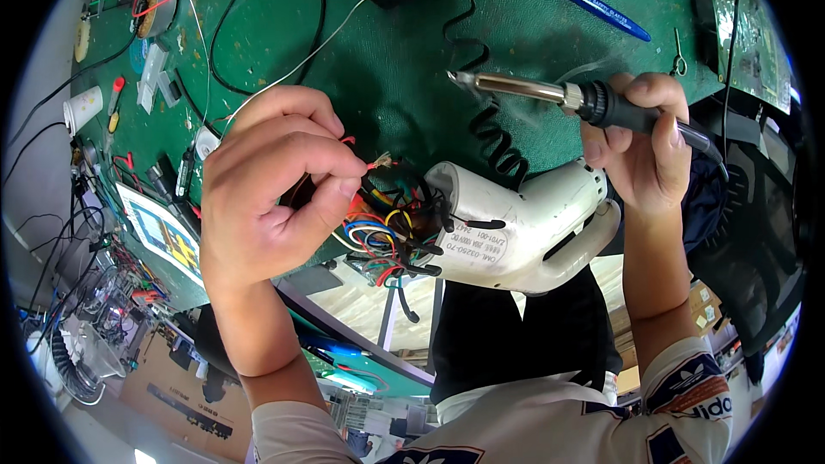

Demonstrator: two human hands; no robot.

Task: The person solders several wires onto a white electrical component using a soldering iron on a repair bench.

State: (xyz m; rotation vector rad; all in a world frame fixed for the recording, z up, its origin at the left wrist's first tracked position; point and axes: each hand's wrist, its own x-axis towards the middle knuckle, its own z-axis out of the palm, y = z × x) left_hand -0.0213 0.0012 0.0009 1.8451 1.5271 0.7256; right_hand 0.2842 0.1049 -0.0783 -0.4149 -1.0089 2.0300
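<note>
My left hand (275, 185) is closed, thumb and forefinger pinching a red wire (373, 165) whose bare strands fan out past the fingertips. My right hand (644, 150) grips the black handle of a soldering iron (526, 90), its tip pointing left, apart from the strands. Between the hands and near my lap is a white plastic housing (541, 219) with a loop handle. Out of its open left end spills a bundle of coloured wires (374, 236), several with black sleeves. A thin silvery wire (339, 30) runs behind my left hand toward the far right.
Blue-handled cutters (593, 9) lie at the far right of the green mat (387, 43). A coiled black cord (498, 142) crosses behind the housing. On the left are a paper cup (83, 109), a roll (160, 13) and a flat panel (159, 223). A black chair (743, 232) stands right.
</note>
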